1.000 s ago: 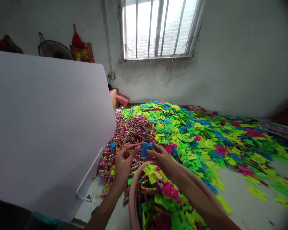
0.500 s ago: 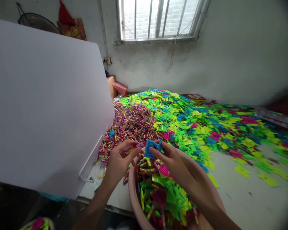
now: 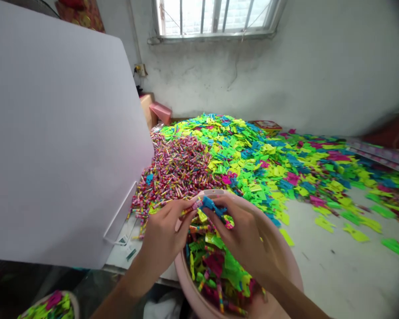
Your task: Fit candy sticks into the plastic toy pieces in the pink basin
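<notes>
Far left of the left hand, a broad white board [image 3: 60,133], upright behind the edge of the worktop [image 3: 335,270]. Low and well left of the left hand, a small tub [image 3: 75,305] of green, yellow and pink pieces [image 3: 55,305]. Beyond the left hand, near the wall, a socket [image 3: 140,69], then a carton [image 3: 147,113] with a pink box [image 3: 161,112] beside it. Nearer, straight ahead of the left hand, a heap of striped sticks [image 3: 181,166], with a stray blue clip [image 3: 149,179] on it.

Left hand [image 3: 162,228] above the left side of a basin [image 3: 275,235], thumb and fingers pinched on a stick [image 3: 195,205]. At the right end of that stick, a blue piece [image 3: 211,206], clamped between thumb and fingers of the right hand [image 3: 244,230]. Contact between the two too small to tell. Below both hands, in the basin, loose sticks and flat coloured pieces.

Well beyond and above the hands, a barred window [image 3: 208,15]. Ahead of the right hand, a big mound [image 3: 236,146] of flat pieces, mostly green and yellow; behind, a red box [image 3: 267,126]. Right of the right hand, scattered pieces on the worktop; far right, a long tray [image 3: 382,155], partly blurred.
</notes>
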Available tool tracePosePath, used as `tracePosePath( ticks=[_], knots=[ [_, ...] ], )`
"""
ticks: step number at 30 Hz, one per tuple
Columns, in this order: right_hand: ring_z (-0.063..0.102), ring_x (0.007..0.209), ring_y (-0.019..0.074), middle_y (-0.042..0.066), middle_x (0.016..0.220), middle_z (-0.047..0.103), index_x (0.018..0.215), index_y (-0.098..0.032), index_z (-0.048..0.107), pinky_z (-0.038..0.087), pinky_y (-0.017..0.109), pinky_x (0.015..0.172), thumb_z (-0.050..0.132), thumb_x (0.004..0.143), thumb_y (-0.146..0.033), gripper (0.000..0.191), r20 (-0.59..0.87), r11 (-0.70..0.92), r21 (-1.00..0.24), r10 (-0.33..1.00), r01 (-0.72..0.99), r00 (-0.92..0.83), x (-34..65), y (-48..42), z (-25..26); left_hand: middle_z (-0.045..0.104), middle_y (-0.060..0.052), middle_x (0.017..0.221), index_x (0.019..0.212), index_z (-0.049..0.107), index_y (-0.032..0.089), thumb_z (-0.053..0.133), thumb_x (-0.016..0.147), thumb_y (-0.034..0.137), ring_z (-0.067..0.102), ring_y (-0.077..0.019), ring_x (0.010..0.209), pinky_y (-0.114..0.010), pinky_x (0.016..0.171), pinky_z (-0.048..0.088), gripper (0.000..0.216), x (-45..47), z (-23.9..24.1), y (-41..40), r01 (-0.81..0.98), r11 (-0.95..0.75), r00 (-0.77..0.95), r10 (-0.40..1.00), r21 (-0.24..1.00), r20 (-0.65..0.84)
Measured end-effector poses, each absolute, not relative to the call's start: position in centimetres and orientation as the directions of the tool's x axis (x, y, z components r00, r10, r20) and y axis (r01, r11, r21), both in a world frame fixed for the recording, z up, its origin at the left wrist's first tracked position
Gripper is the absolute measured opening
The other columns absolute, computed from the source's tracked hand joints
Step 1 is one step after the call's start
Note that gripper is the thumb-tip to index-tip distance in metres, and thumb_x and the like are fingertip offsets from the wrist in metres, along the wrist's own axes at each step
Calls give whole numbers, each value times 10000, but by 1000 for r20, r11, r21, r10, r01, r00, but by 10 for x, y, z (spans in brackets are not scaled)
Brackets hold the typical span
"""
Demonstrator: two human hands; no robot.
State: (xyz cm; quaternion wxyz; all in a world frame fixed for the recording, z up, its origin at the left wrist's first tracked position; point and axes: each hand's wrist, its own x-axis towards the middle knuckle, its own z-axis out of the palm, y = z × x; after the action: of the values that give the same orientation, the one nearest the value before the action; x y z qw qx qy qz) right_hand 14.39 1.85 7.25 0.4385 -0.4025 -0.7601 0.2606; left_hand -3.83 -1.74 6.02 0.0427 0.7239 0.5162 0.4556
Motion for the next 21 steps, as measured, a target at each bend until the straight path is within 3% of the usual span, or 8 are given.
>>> tracePosePath(
  ticks=[3,6,10,13,17,19,21],
  knots=[
    [706,922,239,60,991,746,1036,-252,626,528,357,833,555,983,-244,89,528,621,-677,784,394,-327,146,17,62,745,-66,1040,1134,626,201,539,1001,165,719,-175,898,-284,816,573,163,-35,58,-22,749,-494,149,774,441,615],
    [706,908,243,64,962,739,1048,-253,618,533,362,816,527,993,-246,107,511,625,-670,780,400,-362,149,16,57,732,-75,1003,1125,618,193,485,1022,179,716,-187,884,-311,828,581,169,-32,58,-24,770,-486,189,792,412,581],
    [696,847,232,54,916,739,971,-253,623,532,349,771,567,966,-282,64,511,579,-711,815,398,-273,150,17,58,732,-83,1001,1107,629,198,477,1023,203,712,-202,899,-320,824,578,174,-30,61,-20,783,-480,194,793,395,578],
    [657,730,201,27,820,709,889,-254,623,538,324,696,605,933,-358,114,351,415,-845,906,338,-238,152,22,62,736,-64,961,1067,636,208,525,1007,250,712,-196,861,-294,769,563,133,-36,61,-11,710,-448,165,856,543,491],
    [664,740,188,11,865,706,936,-267,669,559,290,617,637,889,-443,185,21,48,-997,908,54,-419,157,32,67,734,-33,828,1121,631,192,537,1008,344,704,-163,735,-238,663,543,211,-47,60,-1,340,-330,156,943,881,293],
    [680,766,195,6,880,719,963,-278,694,568,288,602,692,842,-445,207,-38,-45,-999,886,-5,-462,160,34,67,740,-41,845,1210,640,184,531,1008,366,698,-161,732,-227,638,535,293,-48,60,0,245,-286,113,957,927,265],
    [694,811,212,14,908,735,922,-273,718,577,296,616,748,790,-439,213,-67,-46,-997,909,61,-412,161,34,67,750,-57,921,1234,673,189,559,991,371,699,-165,752,-226,623,533,324,-46,60,-1,243,-275,56,961,930,270]
  ],
)
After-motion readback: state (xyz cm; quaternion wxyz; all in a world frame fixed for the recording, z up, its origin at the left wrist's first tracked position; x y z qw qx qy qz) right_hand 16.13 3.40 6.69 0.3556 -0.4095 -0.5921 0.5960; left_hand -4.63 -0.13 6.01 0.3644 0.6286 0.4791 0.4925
